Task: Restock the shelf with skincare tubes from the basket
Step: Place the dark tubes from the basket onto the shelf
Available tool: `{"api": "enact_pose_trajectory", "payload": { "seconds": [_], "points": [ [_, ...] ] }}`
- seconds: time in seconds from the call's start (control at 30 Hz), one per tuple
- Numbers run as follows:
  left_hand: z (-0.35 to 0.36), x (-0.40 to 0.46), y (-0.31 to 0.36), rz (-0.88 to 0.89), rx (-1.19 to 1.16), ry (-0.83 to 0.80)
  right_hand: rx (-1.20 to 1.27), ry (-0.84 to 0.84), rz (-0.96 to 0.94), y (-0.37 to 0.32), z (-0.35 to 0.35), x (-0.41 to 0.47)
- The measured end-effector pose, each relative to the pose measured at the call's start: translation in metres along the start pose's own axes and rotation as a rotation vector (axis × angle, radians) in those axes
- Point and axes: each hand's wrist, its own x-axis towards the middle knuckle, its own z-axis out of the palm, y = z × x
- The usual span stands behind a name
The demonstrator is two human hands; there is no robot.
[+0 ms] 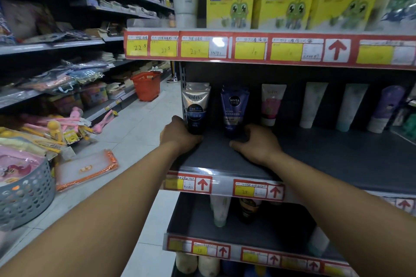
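Restocking looks partly done, judging by the shelf (315,155): tubes stand along its back, but the whole front is bare, so plenty of room is left. Grey basket (27,195) sits on the floor far left of the left hand (180,135); it seems to hold flat packets, no tubes visible from here. Left hand is curled around the base of the silver Softto tube (196,108), touching it, arm stretched forward over the shelf edge. Right hand (254,141) is just below the blue Nivea tube (234,108), fingers bent at its cap; a full grip cannot be confirmed. Right of that hand stand a pink tube (272,103) and pale tubes, untouched.
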Motion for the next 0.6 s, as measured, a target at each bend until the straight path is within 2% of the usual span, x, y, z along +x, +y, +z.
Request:
{"api": "enact_pose_trajectory", "payload": {
  "seconds": [0.1, 0.23, 0.33, 0.47, 0.6],
  "points": [
    [-0.012, -0.017, 0.004, -0.001, -0.031, -0.079, 0.039, -0.024, 0.013, 0.004, -0.007, -0.015],
    [-0.022, -0.05, 0.004, 0.053, -0.007, 0.009, 0.016, -0.041, -0.004, 0.009, -0.023, -0.04],
    [-0.026, -0.078, 0.004, 0.064, -0.054, -0.005, -0.043, -0.007, -0.055, 0.015, -0.033, -0.062],
    [-0.025, -0.118, 0.005, 0.116, -0.104, 0.01, -0.049, 0.124, -0.12, 0.024, -0.035, -0.097],
    [-0.02, -0.152, 0.014, 0.155, -0.18, 0.067, -0.163, 0.359, -0.184, 0.034, -0.029, -0.134]
  ]
}}
